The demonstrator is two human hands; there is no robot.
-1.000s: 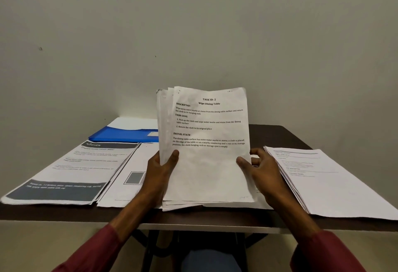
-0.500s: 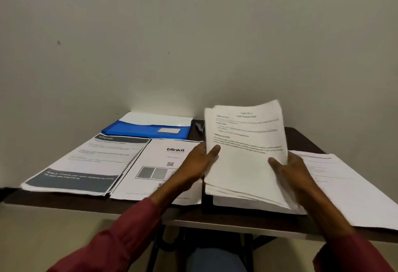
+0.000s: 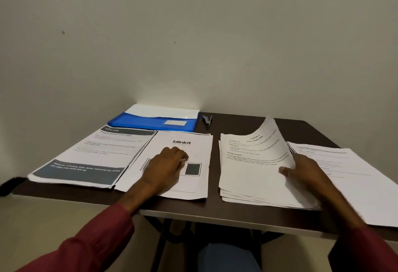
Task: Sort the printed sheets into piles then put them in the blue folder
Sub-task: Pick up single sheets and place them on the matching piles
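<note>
Stack: a second ago it stood upright in both hands; now the stack lies on the bench, between the blinkit pile and the right pile, its far corner curling up.
Right hand: the right hand grips the stack's right edge, thumb on top.
Left hand: the left hand has let go and rests on the blinkit pile, fingers curled; I cannot tell whether it pinches a sheet.
Meaning: four piles side by side, so sorting looks near done and filing is next.
Wall: plain, pale, close behind.
Bench: dark top.
Kitchen pile: far left, against the blinkit pile.
Folder: blue, back left, not yet loaded.
Blue tool: small, just right of the folder.
</note>
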